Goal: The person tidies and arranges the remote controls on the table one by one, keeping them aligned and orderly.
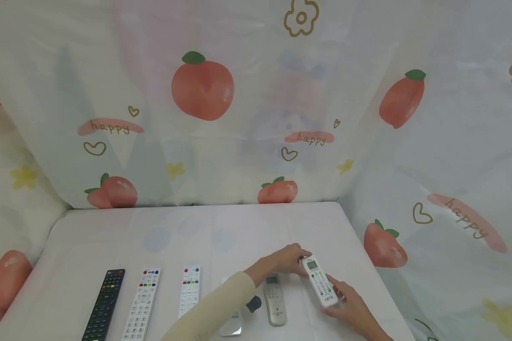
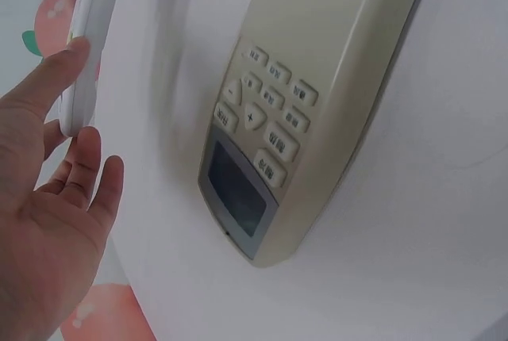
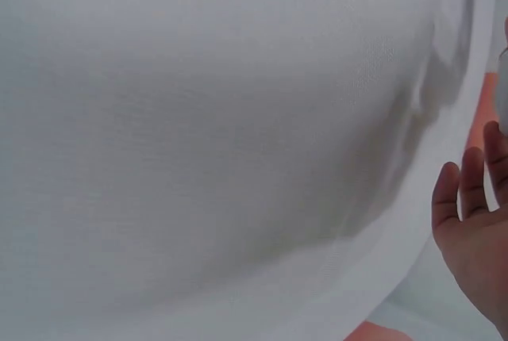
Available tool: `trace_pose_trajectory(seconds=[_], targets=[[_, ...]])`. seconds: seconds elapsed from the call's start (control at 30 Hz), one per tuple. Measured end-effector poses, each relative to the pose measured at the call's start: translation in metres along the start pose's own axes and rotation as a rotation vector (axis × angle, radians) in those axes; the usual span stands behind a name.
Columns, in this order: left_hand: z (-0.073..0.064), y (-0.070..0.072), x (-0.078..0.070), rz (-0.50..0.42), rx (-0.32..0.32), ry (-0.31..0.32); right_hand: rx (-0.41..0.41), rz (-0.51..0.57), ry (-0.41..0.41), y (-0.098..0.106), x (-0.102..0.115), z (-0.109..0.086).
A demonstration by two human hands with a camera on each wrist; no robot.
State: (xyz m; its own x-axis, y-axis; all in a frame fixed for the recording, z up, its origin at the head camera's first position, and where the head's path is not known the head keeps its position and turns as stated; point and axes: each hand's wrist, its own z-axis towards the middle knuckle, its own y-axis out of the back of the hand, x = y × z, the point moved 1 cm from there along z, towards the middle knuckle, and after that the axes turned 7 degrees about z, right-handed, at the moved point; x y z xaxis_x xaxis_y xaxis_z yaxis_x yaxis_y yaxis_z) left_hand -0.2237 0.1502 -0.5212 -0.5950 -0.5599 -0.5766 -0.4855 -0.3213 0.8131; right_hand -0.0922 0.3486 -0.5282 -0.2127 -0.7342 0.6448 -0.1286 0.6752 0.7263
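Note:
Both hands hold a white remote control (image 1: 320,283) with a small grey screen, tilted above the table at the right. My left hand (image 1: 288,259) pinches its screen end, and in the left wrist view the thumb presses one side of the remote's edge (image 2: 89,71) with a finger behind. At the lower end, my right hand (image 1: 353,307) grips it between thumb and fingers; the right wrist view shows only a sliver of the remote (image 3: 502,91) at its edge. A beige air-conditioner remote (image 1: 275,303) lies face up on the table below the left hand.
Left of the hands lie a black remote (image 1: 104,305) and two white remotes with coloured buttons, one (image 1: 141,304) beside the other (image 1: 190,292). Another white remote (image 1: 232,327) is mostly hidden under the left sleeve (image 1: 215,308). Fruit-printed cloth (image 1: 239,161) walls the table's back and sides.

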Motion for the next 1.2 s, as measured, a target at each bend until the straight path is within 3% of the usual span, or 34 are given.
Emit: trace_pose_trajectory(seconds=[0.27,0.6,0.93,1.2], targets=[[-0.003,-0.012,-0.010,0.073,0.026,-0.015,0.041,-0.020,-0.020,-0.011,-0.006,-0.008],[-0.005,-0.025,-0.012,0.072,0.001,-0.025,0.078,-0.018,-0.026,-0.018,-0.012,-0.011],[-0.001,-0.037,-0.016,0.094,-0.032,0.028,0.086,-0.064,-0.119,-0.021,-0.017,-0.007],[0.005,-0.039,-0.024,0.136,-0.046,0.071,0.074,-0.083,-0.119,-0.015,-0.025,-0.006]])
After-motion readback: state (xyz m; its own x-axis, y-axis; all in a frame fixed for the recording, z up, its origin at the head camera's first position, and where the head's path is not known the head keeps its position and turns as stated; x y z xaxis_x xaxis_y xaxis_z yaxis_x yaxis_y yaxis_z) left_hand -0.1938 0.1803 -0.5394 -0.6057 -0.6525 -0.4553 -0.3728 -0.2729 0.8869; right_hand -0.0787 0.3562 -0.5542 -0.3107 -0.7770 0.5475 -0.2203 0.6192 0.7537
